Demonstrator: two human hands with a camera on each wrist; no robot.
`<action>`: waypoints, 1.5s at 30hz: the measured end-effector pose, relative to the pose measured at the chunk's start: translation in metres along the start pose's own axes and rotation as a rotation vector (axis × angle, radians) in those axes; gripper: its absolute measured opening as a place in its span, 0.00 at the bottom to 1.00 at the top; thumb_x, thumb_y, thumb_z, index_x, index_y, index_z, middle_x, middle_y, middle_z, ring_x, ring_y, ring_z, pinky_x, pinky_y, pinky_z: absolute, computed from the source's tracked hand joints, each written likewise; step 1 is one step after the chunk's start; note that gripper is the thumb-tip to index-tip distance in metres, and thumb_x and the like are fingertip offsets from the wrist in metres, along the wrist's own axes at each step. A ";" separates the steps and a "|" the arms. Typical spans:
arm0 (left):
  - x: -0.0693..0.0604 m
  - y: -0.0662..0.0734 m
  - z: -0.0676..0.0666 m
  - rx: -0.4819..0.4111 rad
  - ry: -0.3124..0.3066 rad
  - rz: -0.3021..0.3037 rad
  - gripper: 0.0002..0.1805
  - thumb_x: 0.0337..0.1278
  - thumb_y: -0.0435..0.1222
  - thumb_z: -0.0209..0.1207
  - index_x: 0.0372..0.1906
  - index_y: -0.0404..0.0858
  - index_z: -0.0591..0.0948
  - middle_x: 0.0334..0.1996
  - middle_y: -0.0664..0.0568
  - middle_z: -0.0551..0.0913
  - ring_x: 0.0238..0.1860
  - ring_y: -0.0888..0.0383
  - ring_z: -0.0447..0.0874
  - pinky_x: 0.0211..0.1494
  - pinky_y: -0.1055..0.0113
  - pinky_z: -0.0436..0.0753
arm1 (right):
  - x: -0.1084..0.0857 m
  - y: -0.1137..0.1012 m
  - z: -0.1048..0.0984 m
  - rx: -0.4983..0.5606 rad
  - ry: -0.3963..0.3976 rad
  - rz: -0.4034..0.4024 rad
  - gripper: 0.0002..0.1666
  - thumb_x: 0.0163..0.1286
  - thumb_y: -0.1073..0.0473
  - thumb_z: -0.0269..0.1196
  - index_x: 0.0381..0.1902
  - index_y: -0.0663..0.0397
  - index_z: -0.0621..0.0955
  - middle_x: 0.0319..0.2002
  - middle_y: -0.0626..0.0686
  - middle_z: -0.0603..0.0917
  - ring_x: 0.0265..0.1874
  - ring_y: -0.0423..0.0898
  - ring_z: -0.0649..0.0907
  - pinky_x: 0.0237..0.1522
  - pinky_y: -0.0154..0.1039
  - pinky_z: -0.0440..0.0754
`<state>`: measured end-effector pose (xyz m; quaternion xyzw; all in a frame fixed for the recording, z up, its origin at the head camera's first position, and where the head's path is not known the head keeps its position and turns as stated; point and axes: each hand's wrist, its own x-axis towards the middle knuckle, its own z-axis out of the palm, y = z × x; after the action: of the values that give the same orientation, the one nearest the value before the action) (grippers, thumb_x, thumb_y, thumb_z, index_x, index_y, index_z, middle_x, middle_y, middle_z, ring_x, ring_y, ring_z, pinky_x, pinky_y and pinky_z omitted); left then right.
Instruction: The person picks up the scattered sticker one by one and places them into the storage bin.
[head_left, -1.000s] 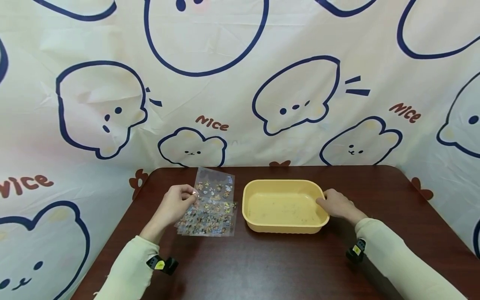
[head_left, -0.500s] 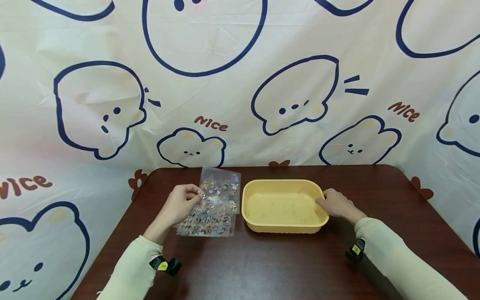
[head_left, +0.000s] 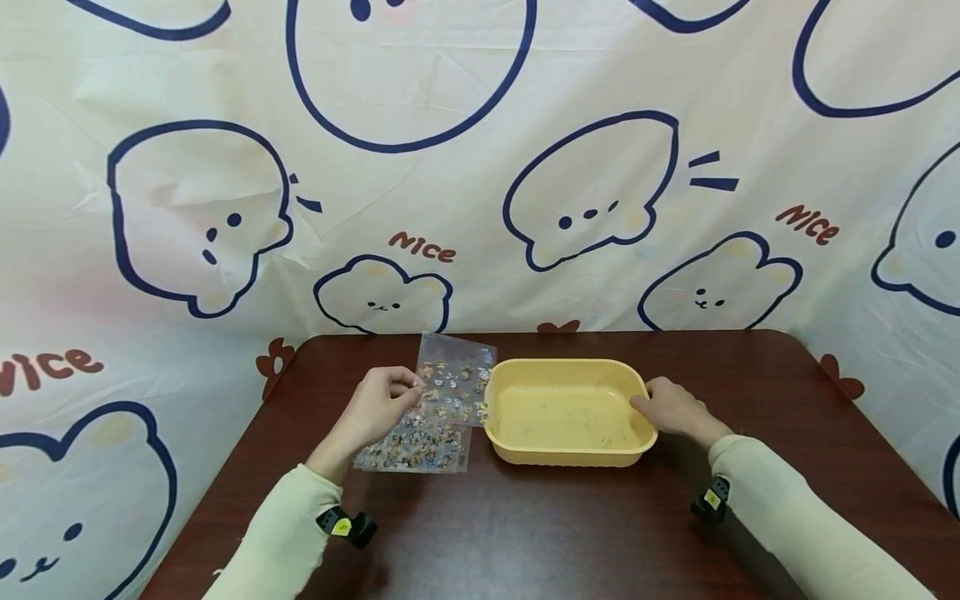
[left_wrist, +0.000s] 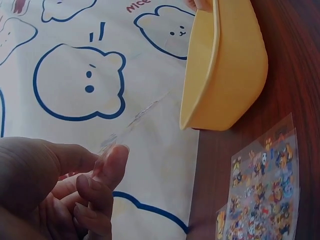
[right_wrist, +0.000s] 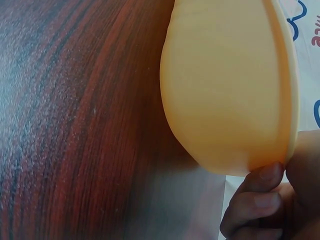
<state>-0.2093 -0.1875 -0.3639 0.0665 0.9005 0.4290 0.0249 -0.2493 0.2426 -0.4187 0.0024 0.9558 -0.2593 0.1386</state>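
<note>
Between thumb and fingers, my left hand pinches the left edge of a clear sticker sheet printed with small colourful figures. In the left wrist view that sheet is seen nearly edge-on, raised off the table. Below it, more sticker sheets lie on the table, partly covered by the held one. The held sheet's right side reaches the left rim of a yellow plastic basin; whether they touch I cannot tell. My right hand grips the basin's right rim, thumb over the edge and fingers curled against the outer wall.
The dark brown wooden table ends at a cloth backdrop printed with blue-outlined cartoon bears. Small specks or marks show on the basin's floor. A black camera is strapped to each wrist.
My left hand has drawn the top sticker sheet to the right, up to the basin's left rim, uncovering more of the sheets beneath. The right hand and the basin stay in place.
</note>
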 end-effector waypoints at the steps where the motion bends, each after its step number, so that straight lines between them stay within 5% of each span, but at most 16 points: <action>1: 0.001 0.000 0.001 -0.005 -0.002 -0.005 0.09 0.72 0.33 0.55 0.45 0.33 0.82 0.29 0.47 0.89 0.16 0.60 0.63 0.21 0.66 0.65 | 0.000 0.000 0.000 0.001 -0.001 0.001 0.20 0.75 0.53 0.51 0.41 0.64 0.81 0.23 0.53 0.82 0.21 0.44 0.82 0.26 0.37 0.76; 24: 0.014 0.006 0.042 -0.063 -0.026 -0.031 0.06 0.70 0.33 0.58 0.41 0.35 0.84 0.29 0.40 0.89 0.13 0.61 0.61 0.19 0.68 0.62 | 0.003 0.003 -0.002 -0.017 -0.013 0.009 0.19 0.74 0.52 0.51 0.38 0.62 0.81 0.23 0.52 0.81 0.22 0.45 0.82 0.27 0.38 0.75; 38: 0.017 0.012 0.060 -0.083 -0.025 -0.038 0.05 0.67 0.33 0.60 0.39 0.34 0.84 0.26 0.48 0.88 0.25 0.52 0.84 0.23 0.68 0.74 | 0.001 0.001 0.001 -0.025 -0.023 0.036 0.19 0.74 0.52 0.51 0.40 0.63 0.81 0.24 0.52 0.81 0.23 0.46 0.83 0.28 0.38 0.75; 45: 0.020 0.015 0.069 -0.093 -0.047 -0.047 0.06 0.69 0.34 0.59 0.39 0.35 0.84 0.26 0.47 0.88 0.22 0.57 0.82 0.25 0.66 0.80 | 0.003 0.003 0.002 -0.039 0.002 0.002 0.19 0.75 0.51 0.51 0.39 0.61 0.81 0.23 0.52 0.81 0.22 0.44 0.81 0.28 0.39 0.73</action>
<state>-0.2210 -0.1219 -0.3953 0.0541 0.8801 0.4680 0.0593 -0.2517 0.2440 -0.4225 0.0011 0.9608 -0.2405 0.1381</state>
